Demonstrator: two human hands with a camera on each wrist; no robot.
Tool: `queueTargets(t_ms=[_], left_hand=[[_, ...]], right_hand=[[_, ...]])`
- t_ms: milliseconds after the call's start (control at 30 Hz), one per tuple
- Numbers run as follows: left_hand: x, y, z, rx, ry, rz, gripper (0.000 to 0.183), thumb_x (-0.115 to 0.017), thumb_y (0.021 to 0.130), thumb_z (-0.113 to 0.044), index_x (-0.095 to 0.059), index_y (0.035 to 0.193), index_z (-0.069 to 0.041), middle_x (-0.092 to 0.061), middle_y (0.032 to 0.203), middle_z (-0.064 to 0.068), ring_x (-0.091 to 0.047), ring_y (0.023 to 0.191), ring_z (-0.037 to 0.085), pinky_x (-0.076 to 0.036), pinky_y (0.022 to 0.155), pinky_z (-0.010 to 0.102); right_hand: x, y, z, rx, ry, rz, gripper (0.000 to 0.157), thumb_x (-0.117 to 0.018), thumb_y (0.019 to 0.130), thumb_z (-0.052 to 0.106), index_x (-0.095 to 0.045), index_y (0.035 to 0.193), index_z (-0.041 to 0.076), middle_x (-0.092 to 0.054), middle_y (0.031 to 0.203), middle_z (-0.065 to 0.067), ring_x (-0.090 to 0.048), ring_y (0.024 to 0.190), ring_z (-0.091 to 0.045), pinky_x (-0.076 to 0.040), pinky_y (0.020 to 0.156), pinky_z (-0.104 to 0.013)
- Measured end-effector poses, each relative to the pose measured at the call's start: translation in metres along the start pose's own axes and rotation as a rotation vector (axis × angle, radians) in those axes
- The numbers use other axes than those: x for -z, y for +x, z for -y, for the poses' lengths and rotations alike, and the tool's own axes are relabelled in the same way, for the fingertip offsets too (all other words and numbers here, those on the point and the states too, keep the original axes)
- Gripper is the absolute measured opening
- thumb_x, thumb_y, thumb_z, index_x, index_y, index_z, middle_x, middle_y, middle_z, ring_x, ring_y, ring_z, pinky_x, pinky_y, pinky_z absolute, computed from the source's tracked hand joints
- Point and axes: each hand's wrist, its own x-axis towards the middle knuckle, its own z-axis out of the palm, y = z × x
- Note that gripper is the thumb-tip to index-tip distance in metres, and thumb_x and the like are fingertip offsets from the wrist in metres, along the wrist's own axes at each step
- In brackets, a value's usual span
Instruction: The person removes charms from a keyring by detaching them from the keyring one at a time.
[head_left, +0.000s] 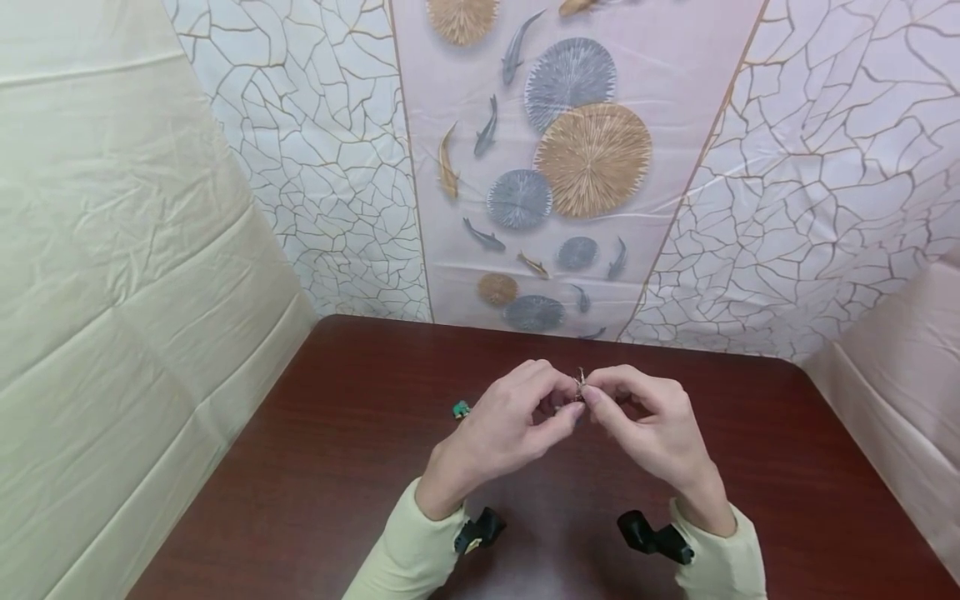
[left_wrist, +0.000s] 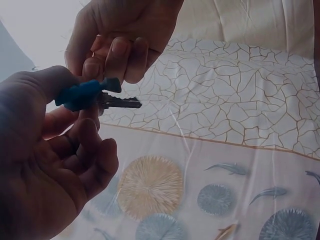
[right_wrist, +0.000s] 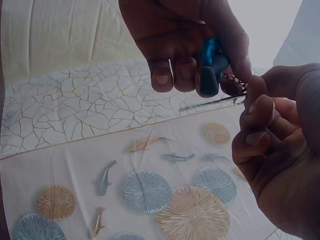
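Note:
Both hands meet above the table. My left hand [head_left: 498,425] holds a small blue charm [left_wrist: 82,95] with a dark end between thumb and fingers. A short chain [right_wrist: 234,78] runs from beside the charm toward the right fingertips. My right hand [head_left: 656,421] pinches a metal key [left_wrist: 122,102] at its ring end, thumb against fingers. The key's toothed blade sticks out just beside the charm. In the head view the fingers cover most of these pieces. How the ring joins the key and chain is too small to tell.
A small green figure [head_left: 461,409] lies on the dark red-brown table [head_left: 300,467], just beyond the left hand. Patterned cloth [head_left: 337,167] hangs behind the table's far edge. Plain pale cloth [head_left: 112,333] hangs at the left side.

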Motion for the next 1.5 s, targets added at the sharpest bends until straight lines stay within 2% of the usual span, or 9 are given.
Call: queueTargets(t_ms=[300,467,700,900,1200,1367,1500], left_hand=[[0.001,0.001,-0.001,-0.056,0.044,-0.017,0.006,-0.056,0.084,-0.008,-0.054,0.087,-0.013,-0.049,0.080,-0.008,-0.047,0.078,0.007,-0.037,0.071,0.009],[0.001,0.002,0.000,-0.106,0.083,-0.023,0.004,-0.053,0.088,-0.009,-0.055,0.090,-0.011,-0.049,0.081,-0.008,-0.047,0.079,0.007,-0.037,0.072,0.011],[0.004,0.002,-0.001,-0.145,0.063,-0.011,0.007,-0.050,0.092,-0.011,-0.057,0.092,-0.009,-0.051,0.081,-0.006,-0.049,0.078,0.009,-0.038,0.074,0.012],[0.006,0.001,-0.002,-0.142,0.074,-0.006,0.009,-0.049,0.092,-0.013,-0.058,0.093,-0.010,-0.052,0.082,-0.006,-0.047,0.079,0.005,-0.038,0.074,0.012],[0.009,0.000,-0.007,-0.137,0.131,-0.039,0.006,-0.052,0.091,-0.011,-0.058,0.089,-0.011,-0.051,0.081,-0.008,-0.049,0.076,0.007,-0.040,0.071,0.012],[0.011,0.000,-0.010,-0.134,0.161,-0.049,0.007,-0.052,0.090,-0.011,-0.058,0.088,-0.010,-0.052,0.081,-0.007,-0.050,0.076,0.007,-0.041,0.071,0.013],[0.012,-0.001,-0.010,-0.128,0.140,-0.060,0.006,-0.052,0.091,-0.010,-0.058,0.089,-0.010,-0.052,0.081,-0.007,-0.049,0.074,0.006,-0.041,0.069,0.011]], right_hand=[[-0.003,-0.001,-0.001,-0.025,0.034,0.017,0.026,-0.060,0.071,-0.023,-0.062,0.087,-0.002,-0.056,0.066,-0.002,-0.050,0.057,-0.002,-0.039,0.043,-0.015],[-0.002,-0.001,-0.002,-0.015,0.058,0.022,0.024,-0.059,0.073,-0.022,-0.062,0.087,-0.003,-0.053,0.063,-0.001,-0.048,0.053,-0.002,-0.038,0.042,-0.013],[0.000,-0.002,-0.001,-0.005,0.084,0.032,0.023,-0.060,0.074,-0.021,-0.062,0.088,-0.002,-0.053,0.064,0.000,-0.046,0.052,-0.001,-0.038,0.042,-0.013],[0.000,-0.002,0.001,-0.002,0.093,0.039,0.020,-0.061,0.076,-0.018,-0.062,0.087,-0.002,-0.058,0.070,-0.004,-0.049,0.055,-0.002,-0.039,0.043,-0.014],[-0.003,0.004,0.006,0.016,0.108,0.037,0.031,-0.060,0.072,-0.022,-0.064,0.088,0.004,-0.057,0.073,-0.005,-0.048,0.057,-0.004,-0.038,0.044,-0.017],[-0.005,0.004,0.006,0.000,0.091,0.039,0.022,-0.062,0.076,-0.017,-0.064,0.087,0.003,-0.058,0.074,-0.005,-0.050,0.059,-0.005,-0.039,0.046,-0.017],[-0.007,0.004,0.007,0.011,0.074,0.046,0.022,-0.062,0.074,-0.019,-0.063,0.087,0.000,-0.057,0.072,-0.004,-0.049,0.059,-0.005,-0.040,0.046,-0.016]])
